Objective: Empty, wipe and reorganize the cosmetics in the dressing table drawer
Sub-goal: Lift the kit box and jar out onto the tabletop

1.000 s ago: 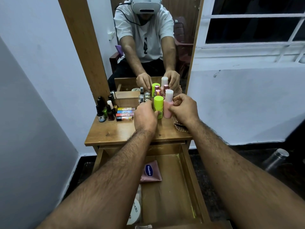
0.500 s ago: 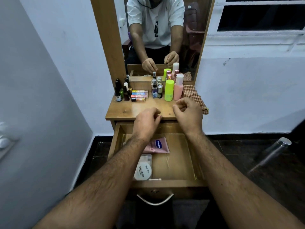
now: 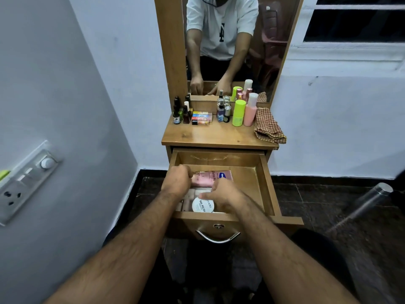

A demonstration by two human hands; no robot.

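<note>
Both hands have dropped from the tabletop bottles into the drawer (image 3: 266, 183): the left hand (image 3: 177, 183) curls on the pink tube (image 3: 206, 178) at its back-left, the right hand (image 3: 221, 194) reaches the nail polish jar (image 3: 202, 205) by the front edge, grip unclear; emptying continues

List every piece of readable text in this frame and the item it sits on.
"NAIL POLISH" on the round white lid in the drawer.
Blue oval logo on the pink tube: only its first letters show, the right hand covers the rest.
Pink printing along that tube: partly hidden by the left hand, not legible.
Labels on the tabletop bottles: too small to read.
</note>
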